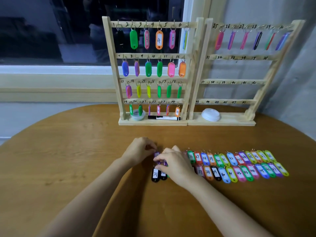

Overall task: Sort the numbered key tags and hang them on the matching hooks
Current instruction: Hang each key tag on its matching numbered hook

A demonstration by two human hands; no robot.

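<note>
Sorting stage, head view. My left hand [139, 149] pinches the upper end of a purple tag [156, 154] at the left end of the loose tags [240, 172], which lie in two overlapping rows on the table [85, 151]. My right hand [174, 164] curls over the same spot, thumb and forefinger apparently nipping the tag's lower end. The tag's number is covered, so I could carry it to the wrong hook if I do not read it first. My right palm lies over neighbouring tags and, on lifting, could drag them out of order or snag a ring. The black tag [155, 174] marked 31 lies just below. The rail marked 31 [222, 57] on the right rack [222, 123] is bare and well apart from my hands. Its hooks are too small to see here, so a hurried reach risks a missed hang.
</note>
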